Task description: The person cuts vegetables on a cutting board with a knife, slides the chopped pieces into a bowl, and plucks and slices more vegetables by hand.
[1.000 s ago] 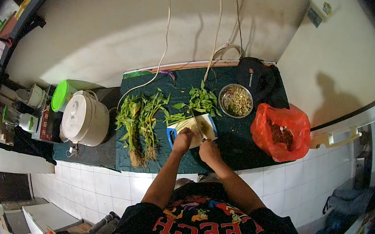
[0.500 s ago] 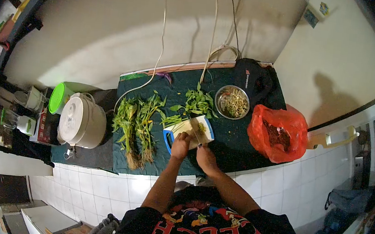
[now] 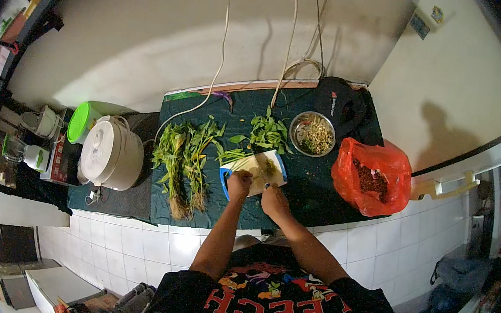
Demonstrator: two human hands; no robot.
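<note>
A white cutting board [image 3: 276,185] with blue edges lies on the dark green tablecloth. My right hand [image 3: 275,202] is closed around a knife [image 3: 263,173], its thin blade over the board. My left hand [image 3: 238,185] rests at the board's left side, fingers drawn together; what they pinch is too small to make out. Green stems [image 3: 233,155] lie across the board's upper left corner, just beyond my left fingers. Small chopped green pieces [image 3: 270,167] sit right of the blade. Leafy greens [image 3: 268,133] are heaped behind the board.
Rooted bunches of greens [image 3: 170,154] lie to the left, beside a white rice cooker [image 3: 102,152]. A metal bowl [image 3: 295,135] of chopped pieces, a black bag [image 3: 336,104] and a red plastic bag [image 3: 346,179] stand right. A purple eggplant [image 3: 225,97] lies at the back.
My left hand has shifted slightly left and up, away from the blade. My right hand keeps the knife over the board. The whole view has shifted a little.
</note>
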